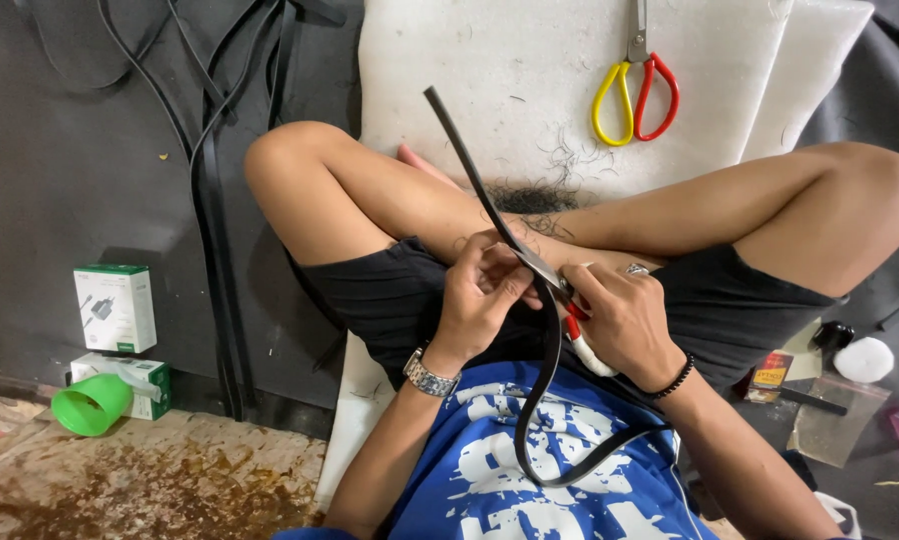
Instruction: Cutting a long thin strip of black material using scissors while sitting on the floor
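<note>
The person sits with crossed bare legs, and both forearms come up from the bottom edge to meet over the lap. The left hand is curled, its fingers pinched together. The right hand is closed in a grip, knuckles up, wrist bent inward, just beside the left.

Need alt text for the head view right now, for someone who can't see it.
Seated cross-legged, a person holds a black strap in the left hand while the right hand presses a red-and-white-handled blade to it. Yellow-and-red scissors lie on a white foam pad beyond the knees.
</note>
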